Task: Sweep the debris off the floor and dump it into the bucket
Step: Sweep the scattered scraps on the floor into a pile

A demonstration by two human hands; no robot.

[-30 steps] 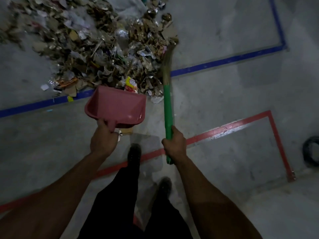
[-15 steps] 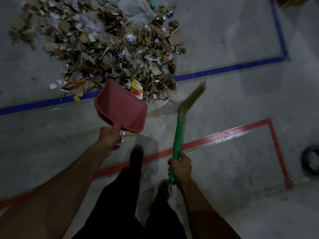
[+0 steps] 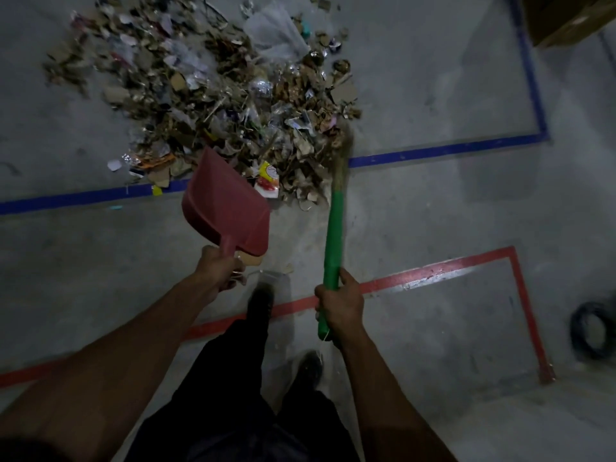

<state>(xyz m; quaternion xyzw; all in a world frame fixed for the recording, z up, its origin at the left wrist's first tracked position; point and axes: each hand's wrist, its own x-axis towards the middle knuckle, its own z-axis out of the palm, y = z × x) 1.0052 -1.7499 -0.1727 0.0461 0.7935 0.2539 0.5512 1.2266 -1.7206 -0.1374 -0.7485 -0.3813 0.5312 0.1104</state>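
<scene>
Head view, dim light, looking down at a grey concrete floor [image 3: 433,78]. Left hand [image 3: 218,268], left of centre, fingers curled round the handle of a red dustpan [image 3: 226,208]; the pan is tilted, its open mouth pointing up-left toward the pile, its far edge overlapping the near side of the debris in the frame; cannot tell if it touches the floor. Right hand [image 3: 340,303], right of centre, wrapped tight round the lower end of a broom [image 3: 335,235] with a green handle; the handle runs almost straight up the frame, the blurred brown bristles lie against the right edge of the pile. Debris pile [image 3: 233,95] fills the upper centre and upper left: torn cardboard, paper scraps, clear plastic, foil bits, a yellow and red wrapper [image 3: 268,178] just right of the dustpan. Blue tape line [image 3: 443,150] crosses the frame under the pile and turns up at upper right. Red tape line [image 3: 433,271] runs lower, behind both hands, with a corner at right. Dark trousers and two dark shoes at bottom centre. Cardboard box [image 3: 573,18] in the upper right corner. Dark coiled thing [image 3: 595,328] at right edge, too blurred to name. The bucket is not in the frame.
</scene>
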